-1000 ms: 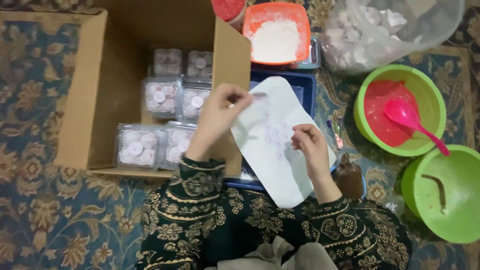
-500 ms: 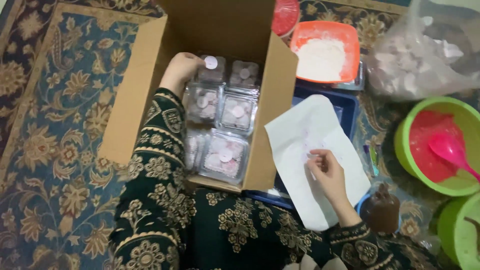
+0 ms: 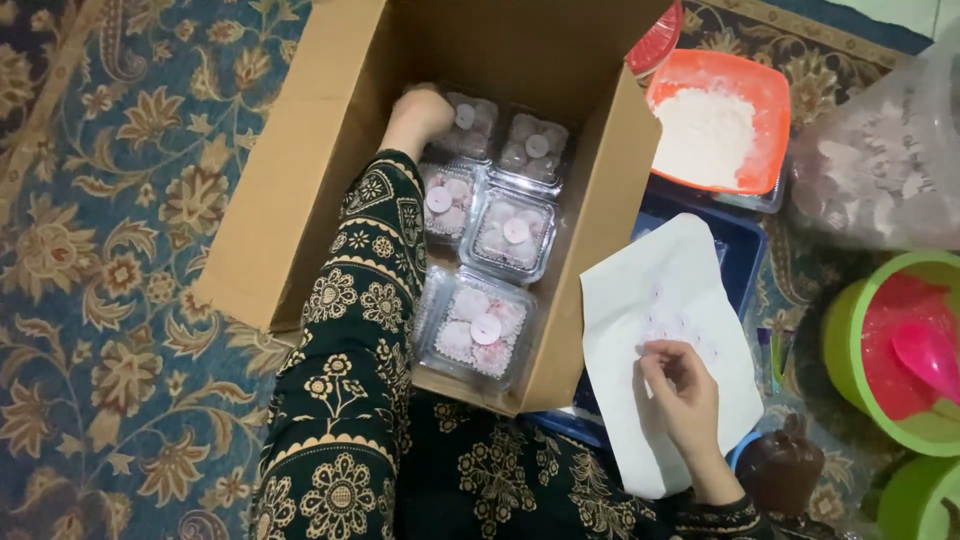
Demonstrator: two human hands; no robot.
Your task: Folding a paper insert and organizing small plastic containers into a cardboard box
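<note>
**Packing clear boxes into a carton on a patterned carpet**

Patterned carpet [image 3: 110, 250] in blue, with tan flowers, fills the left side and runs under everything else; on it stands an open cardboard carton [image 3: 290, 190], its flaps spread. The left hand [image 3: 420, 110] reaches deep into the carton at its far left corner, fingers curled down onto the clear lidded boxes; whether it grips one I cannot tell; its dark sleeve with cream flower print [image 3: 360, 300] lies along the carton's left inner wall. Inside are clear plastic boxes [image 3: 505, 235] of pale pink and white round sweets, each lid bearing a small round sticker; they sit in two rows, touching one another, with the nearest one [image 3: 478, 330] against the carton's near wall. Just right of the carton a white sheet [image 3: 665, 290] lies over a dark blue tray [image 3: 745, 255]; the right hand [image 3: 680, 395] rests on the sheet's lower part, fingertips pinched together on something too small to make out. Beyond the tray sits an orange tub [image 3: 770, 110] of white powder; a clear bag [image 3: 880, 170] lies to its right. A brown lump [image 3: 780, 465] sits near the right wrist; at the far right edge a green bowl [image 3: 840, 340] holds red liquid and a pink spoon [image 3: 925, 350].
</note>
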